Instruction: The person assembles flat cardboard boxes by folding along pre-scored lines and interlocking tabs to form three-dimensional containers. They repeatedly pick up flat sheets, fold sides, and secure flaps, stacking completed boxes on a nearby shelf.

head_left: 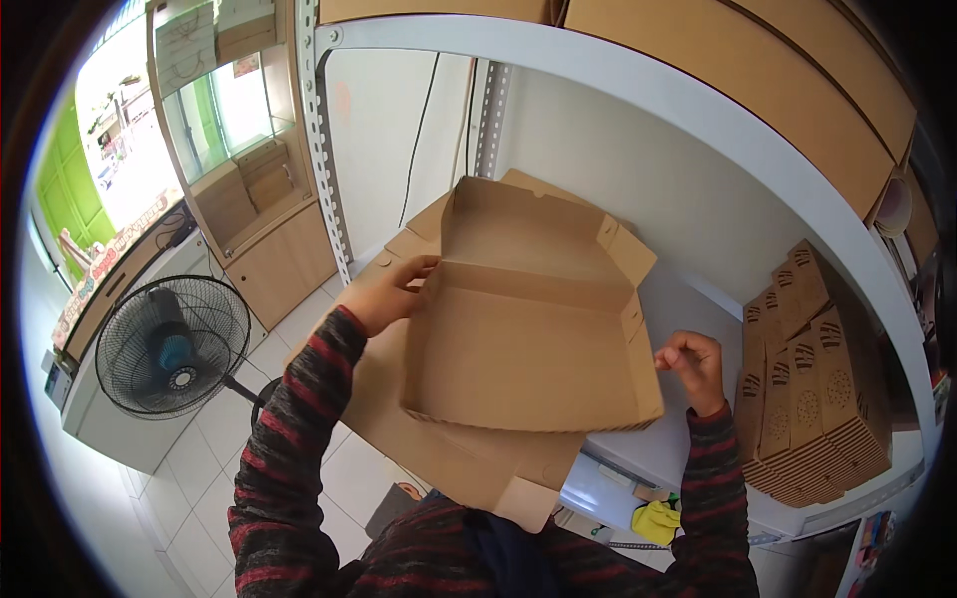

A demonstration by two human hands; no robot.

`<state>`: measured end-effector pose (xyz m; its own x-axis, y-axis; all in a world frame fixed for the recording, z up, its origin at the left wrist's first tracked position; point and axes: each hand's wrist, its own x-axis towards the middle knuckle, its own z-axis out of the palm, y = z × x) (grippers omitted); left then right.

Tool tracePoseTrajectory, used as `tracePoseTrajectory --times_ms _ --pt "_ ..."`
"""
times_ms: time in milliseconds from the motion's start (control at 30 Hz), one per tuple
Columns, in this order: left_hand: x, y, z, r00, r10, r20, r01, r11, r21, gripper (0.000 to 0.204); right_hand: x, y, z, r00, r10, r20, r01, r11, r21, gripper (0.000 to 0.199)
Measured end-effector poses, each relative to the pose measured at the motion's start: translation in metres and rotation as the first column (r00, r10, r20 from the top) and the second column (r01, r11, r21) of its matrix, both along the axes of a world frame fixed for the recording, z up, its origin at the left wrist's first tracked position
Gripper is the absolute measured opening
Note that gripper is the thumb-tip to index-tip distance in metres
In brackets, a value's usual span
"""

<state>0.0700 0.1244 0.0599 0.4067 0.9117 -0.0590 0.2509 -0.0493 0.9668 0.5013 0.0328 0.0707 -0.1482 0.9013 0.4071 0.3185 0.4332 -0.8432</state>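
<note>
Head view: your box (528,354) is plain brown cardboard, base walls up, lid raised at the back, right lid flap splayed outward, interior bare. It sits over flat cardboard (374,399) on a white surface (683,294). Your left hand (389,295) pinches its left wall near the hinge. Right hand (695,367): fingers curled by the right wall; can't tell if gripping.

Pale walls (588,140) on my remote feed, white floor tiles (204,478), a wood-toned cabinet (282,257) with glass, a slotted metal rack (449,38), bright light beside a green panel (75,169)
</note>
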Motion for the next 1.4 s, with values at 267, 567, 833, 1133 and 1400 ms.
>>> tracePoseTrajectory --times_ms 267,567,833,1133,1400 --pt "-0.008 0.017 -0.001 0.999 -0.045 0.016 0.045 0.999 -0.005 0.077 0.015 0.032 -0.02 0.919 -0.229 -0.32 0.113 0.933 -0.343 0.066" --pt "0.026 0.056 -0.003 0.975 0.218 -0.035 -0.216 0.976 0.039 0.049 -0.004 0.061 -0.018 0.959 -0.128 -0.252 0.028 0.93 -0.366 0.066" --pt "0.026 0.048 -0.001 0.959 0.278 -0.063 -0.233 0.892 0.387 0.024 -0.013 0.043 -0.004 0.936 -0.352 0.004 0.349 0.925 -0.15 0.039" --pt "0.031 0.025 0.011 0.929 0.357 -0.095 -0.262 0.819 0.511 0.031 -0.017 0.041 -0.019 0.917 -0.398 -0.038 0.399 0.908 0.13 0.017" --pt "0.025 0.019 -0.001 0.968 0.224 0.116 -0.249 0.92 0.303 0.054 -0.02 0.033 -0.028 0.929 -0.362 0.08 0.322 0.894 0.31 0.015"
